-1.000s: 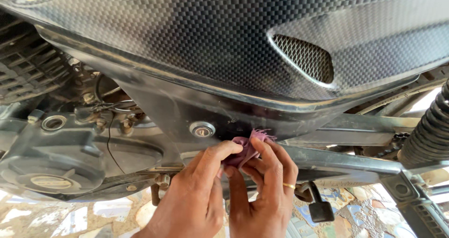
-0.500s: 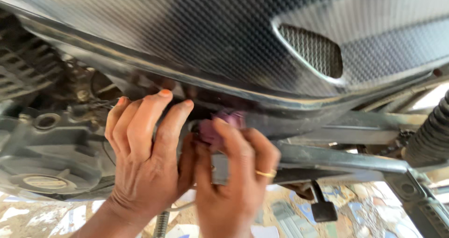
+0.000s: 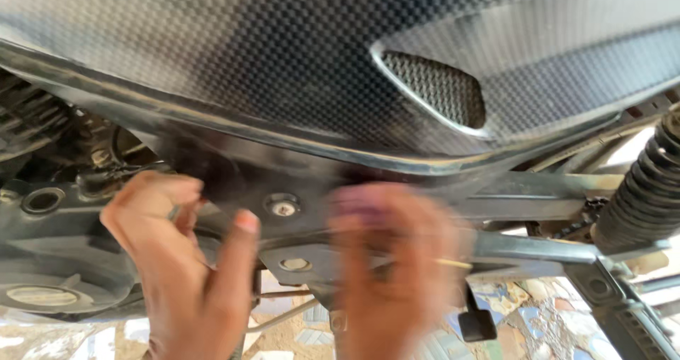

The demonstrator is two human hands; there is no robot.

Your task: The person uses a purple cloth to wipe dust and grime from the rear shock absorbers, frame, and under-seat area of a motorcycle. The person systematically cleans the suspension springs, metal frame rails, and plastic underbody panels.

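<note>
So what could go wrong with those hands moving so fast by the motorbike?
The right hand is blurred with motion close to the black side panel, so its knuckles could knock the panel's lower edge or the metal frame bar. The purple cloth barely shows at its fingertips and might slip out. The left hand sits near the round lock and the engine cover, where fingers could get scraped.

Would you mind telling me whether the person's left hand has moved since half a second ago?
Yes. The left hand has shifted left and down, off the round silver lock it covered before.
</note>
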